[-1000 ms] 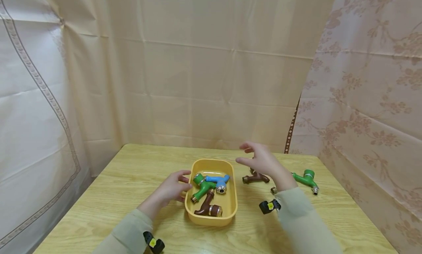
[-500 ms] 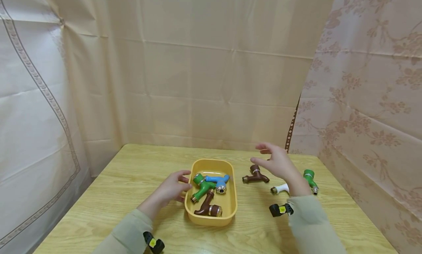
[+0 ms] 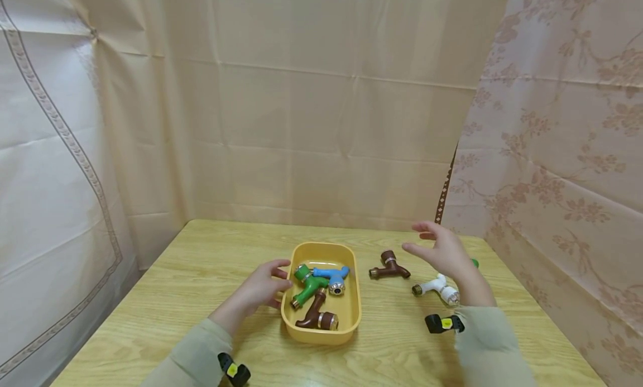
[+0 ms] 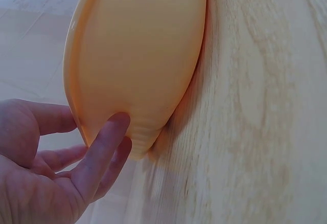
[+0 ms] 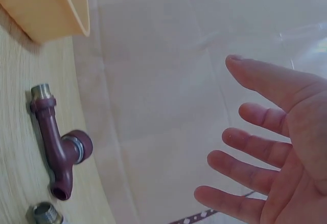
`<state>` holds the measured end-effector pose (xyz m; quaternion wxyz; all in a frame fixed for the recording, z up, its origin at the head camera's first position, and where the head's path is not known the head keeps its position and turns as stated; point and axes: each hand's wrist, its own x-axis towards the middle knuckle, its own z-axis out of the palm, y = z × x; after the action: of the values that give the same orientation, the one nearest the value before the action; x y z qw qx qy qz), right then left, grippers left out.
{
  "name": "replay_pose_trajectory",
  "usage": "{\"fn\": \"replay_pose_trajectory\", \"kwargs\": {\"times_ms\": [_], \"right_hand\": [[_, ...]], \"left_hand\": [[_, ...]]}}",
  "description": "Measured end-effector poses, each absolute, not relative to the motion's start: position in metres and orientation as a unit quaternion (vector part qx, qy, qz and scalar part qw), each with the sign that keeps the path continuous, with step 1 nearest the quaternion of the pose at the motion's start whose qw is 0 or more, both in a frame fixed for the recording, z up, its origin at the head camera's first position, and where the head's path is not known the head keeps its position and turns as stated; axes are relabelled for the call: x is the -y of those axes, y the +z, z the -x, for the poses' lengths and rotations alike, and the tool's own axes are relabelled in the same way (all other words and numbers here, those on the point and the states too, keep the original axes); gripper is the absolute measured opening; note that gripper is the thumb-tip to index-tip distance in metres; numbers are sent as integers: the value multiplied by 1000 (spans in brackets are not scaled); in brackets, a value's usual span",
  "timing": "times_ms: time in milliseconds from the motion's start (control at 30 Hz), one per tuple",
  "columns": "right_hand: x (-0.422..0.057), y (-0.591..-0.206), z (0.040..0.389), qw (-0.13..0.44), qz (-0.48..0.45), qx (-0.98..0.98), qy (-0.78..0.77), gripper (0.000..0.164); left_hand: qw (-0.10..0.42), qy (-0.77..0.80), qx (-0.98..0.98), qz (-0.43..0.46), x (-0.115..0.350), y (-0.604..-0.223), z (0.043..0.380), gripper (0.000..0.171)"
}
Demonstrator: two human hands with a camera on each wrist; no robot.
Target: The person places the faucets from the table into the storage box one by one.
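My left hand is at the left side of a yellow plastic bin, relaxed fingers against its outer wall; the left wrist view shows fingertips at the wall below the rim. Inside the bin lie a green faucet, a blue faucet and a brown faucet. Holding nothing, my right hand hovers over the table's right side, fingers spread apart. Below and left of it lies another brown faucet. A white faucet is under the hand, and a second green faucet is mostly hidden behind the wrist.
The wooden table ends at a beige curtain at the back. Patterned cloth hangs along the right side, and a white curtain on the left.
My right hand has moved rightward, away from the bin, uncovering the brown and white faucets and covering most of the green one. The left hand and bin have stayed in place.
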<state>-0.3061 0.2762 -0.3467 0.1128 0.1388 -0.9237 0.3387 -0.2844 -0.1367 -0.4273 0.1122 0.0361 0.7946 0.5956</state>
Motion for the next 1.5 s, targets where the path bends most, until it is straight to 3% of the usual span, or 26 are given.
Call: {"fn": "replay_pose_trajectory", "kwargs": {"times_ms": [1033, 1500], "right_hand": [[-327, -372, 295, 50, -70, 944, 319, 89], [-339, -395, 296, 12, -59, 947, 315, 89]], "left_hand": [[105, 608, -786, -41, 137, -428, 286, 57], [106, 605, -788, -40, 136, -429, 285, 58]]}}
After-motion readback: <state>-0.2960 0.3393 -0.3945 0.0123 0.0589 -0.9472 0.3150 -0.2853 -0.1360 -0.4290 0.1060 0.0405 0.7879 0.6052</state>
